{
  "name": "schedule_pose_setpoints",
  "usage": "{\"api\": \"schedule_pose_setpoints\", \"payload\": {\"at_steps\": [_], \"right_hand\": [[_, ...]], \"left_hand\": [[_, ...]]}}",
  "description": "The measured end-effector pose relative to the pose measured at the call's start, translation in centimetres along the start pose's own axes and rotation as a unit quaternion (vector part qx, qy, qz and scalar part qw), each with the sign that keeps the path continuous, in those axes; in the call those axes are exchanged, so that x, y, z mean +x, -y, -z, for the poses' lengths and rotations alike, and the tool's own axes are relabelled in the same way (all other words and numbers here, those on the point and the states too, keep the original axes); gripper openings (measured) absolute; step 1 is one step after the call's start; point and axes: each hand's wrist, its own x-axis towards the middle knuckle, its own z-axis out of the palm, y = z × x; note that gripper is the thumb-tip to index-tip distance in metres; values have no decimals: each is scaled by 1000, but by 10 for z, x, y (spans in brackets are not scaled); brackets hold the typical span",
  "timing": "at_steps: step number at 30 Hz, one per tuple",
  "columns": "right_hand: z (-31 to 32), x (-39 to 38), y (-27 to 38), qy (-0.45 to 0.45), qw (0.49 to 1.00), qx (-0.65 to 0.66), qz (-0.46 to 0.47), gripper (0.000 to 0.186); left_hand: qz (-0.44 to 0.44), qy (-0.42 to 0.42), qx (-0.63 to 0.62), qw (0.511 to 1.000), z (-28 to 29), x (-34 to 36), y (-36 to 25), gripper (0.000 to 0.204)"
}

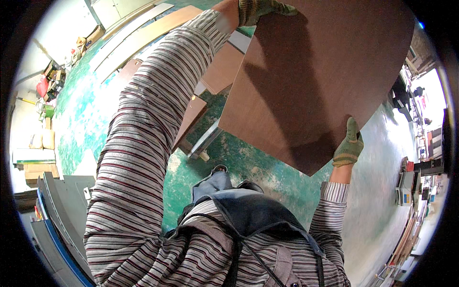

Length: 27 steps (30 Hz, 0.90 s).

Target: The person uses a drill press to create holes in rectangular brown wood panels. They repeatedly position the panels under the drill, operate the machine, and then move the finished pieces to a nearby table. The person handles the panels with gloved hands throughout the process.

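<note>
A person in a striped shirt holds a large dark-brown panel [315,71] above the green floor [248,167], the gloved left hand [260,9] gripping its far edge, the gloved right hand [348,146] clasping its near corner.

The left hand [260,9], in a green work glove, is raised high with the arm stretched nearly straight in its striped sleeve, fingers [282,7] curled over an edge. The right hand [348,146] (gloved too) sits lower, elbow bent, wrist bare above the cuff, fingers pointing up in a grip.
</note>
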Motion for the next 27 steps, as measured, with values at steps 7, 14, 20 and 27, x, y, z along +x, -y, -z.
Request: {"api": "schedule_pose_setpoints", "payload": {"at_steps": [7, 14, 20, 27], "right_hand": [[5, -3, 3, 12, 1000, 6, 6, 55], [7, -5, 3, 31, 999, -10, 10, 71], [18, -6, 9, 48, 997, -23, 49, 62], [33, 56, -18, 15, 966, -252, -58, 55]], "left_hand": [[12, 10, -11, 1000, 0, -3, 0, 64], [-48, 55, -13, 997, 12, 13, 28, 64], [-82, -104, 131, 983, -4, -15, 13, 56], [-151, -25, -108, 982, -41, -59, 3, 50]]}}
